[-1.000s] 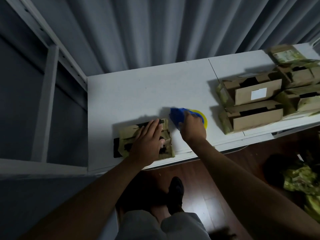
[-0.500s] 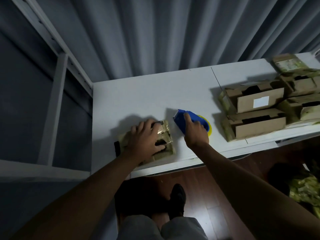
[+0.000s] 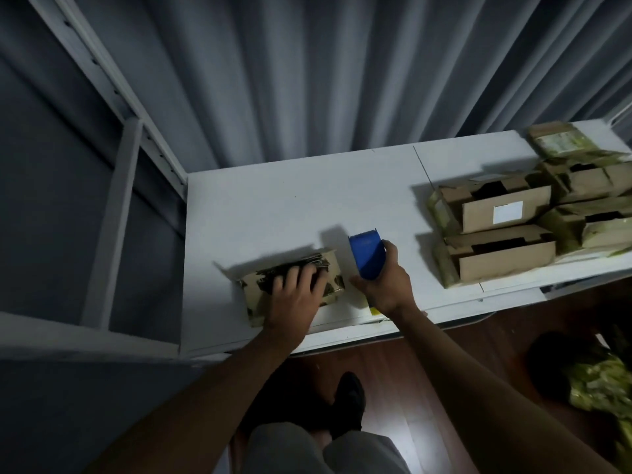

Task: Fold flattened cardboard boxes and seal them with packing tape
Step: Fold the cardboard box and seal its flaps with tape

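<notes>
On smooth white table (image 3: 273, 200), taped cardboard box (image 3: 333, 268).

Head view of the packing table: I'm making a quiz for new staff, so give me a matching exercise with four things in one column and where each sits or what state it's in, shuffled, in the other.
Things:
1. tape dispenser
2. small box
3. stack of boxes
4. shoe

Places or states:
A. on the floor under the table edge
B. piled at the table's right end
C. gripped in the right hand
D. under the left hand

Pairs: 1-C, 2-D, 3-B, 4-A
</notes>
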